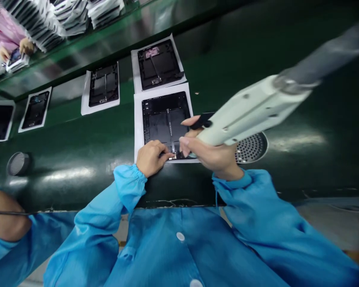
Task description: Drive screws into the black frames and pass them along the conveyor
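A black tablet housing (160,119) lies on a white sheet (138,131) in front of me, a thin strip running down its middle. My left hand (152,157) rests on its lower left edge, fingers curled and thumb pressed beside a small metal part (174,156). In my right hand (212,155) is a pale green electric screwdriver (248,109), slanting up to the right into a thick grey cable sleeve (332,56). The thumb lies near its black lever (202,120). Its tip is hidden behind my fingers, by the housing's lower right edge.
Another housing (161,65) lies just beyond, and several more on white sheets line the green bench (86,159) leftward. A perforated round dish (253,147) sits right of my hand; a round mesh piece (18,163) is at left. A co-worker's arm (6,215) is at left.
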